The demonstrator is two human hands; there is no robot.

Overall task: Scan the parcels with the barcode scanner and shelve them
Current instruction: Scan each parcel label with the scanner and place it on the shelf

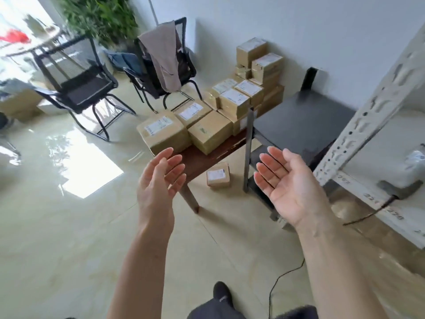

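Note:
Several brown cardboard parcels (210, 132) with white labels are piled on a dark wooden table (202, 161) ahead of me. One small parcel (218, 174) lies on the floor under the table. My left hand (158, 187) and my right hand (287, 185) are both raised in front of the table, palms facing each other, fingers spread, holding nothing. A grey device that may be the barcode scanner (400, 188) rests on the white shelf rack (368, 125) at the right, with a dark cable trailing to the floor.
A dark grey stand (305, 120) sits between the table and the white rack. Two black mesh chairs (80, 86) stand at the back left, one draped with a garment (164, 58). Another box (18, 104) lies at the far left. The floor is glossy tile.

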